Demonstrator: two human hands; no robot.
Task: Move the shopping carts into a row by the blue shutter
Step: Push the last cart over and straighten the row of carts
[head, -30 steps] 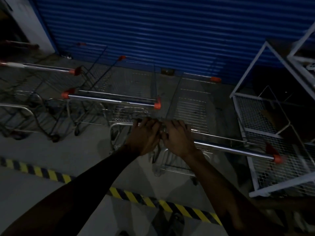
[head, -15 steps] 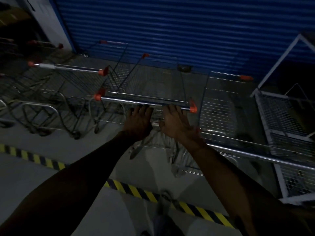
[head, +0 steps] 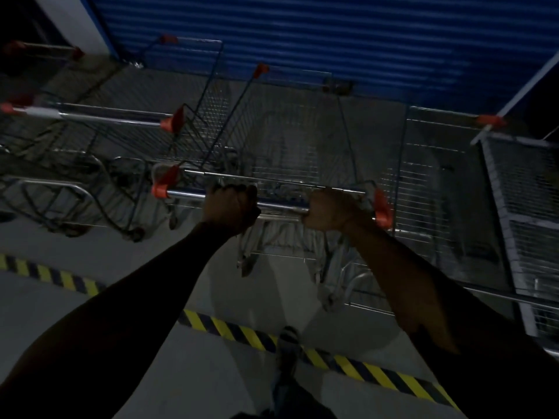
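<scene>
A wire shopping cart [head: 290,140] with orange corner caps stands in front of me, its nose toward the blue shutter [head: 302,34]. Both hands grip its chrome handle bar [head: 281,204]. My left hand [head: 231,207] is closed on the bar left of centre. My right hand [head: 329,210] is closed on it near the right orange cap. Another cart [head: 99,137] stands to the left with its own handle. A third cart [head: 435,189] sits close on the right, its handle running off toward the lower right.
A white wire cage trolley [head: 520,207] stands at the far right. A yellow-and-black hazard stripe [head: 230,329] crosses the grey floor under my arms. My foot [head: 287,349] is on the stripe. More cart frames [head: 39,52] sit in the dark at far left.
My hands left the right-hand cart's handle, moved left to the middle cart, spread apart and closed around its handle bar. The view swung left.
</scene>
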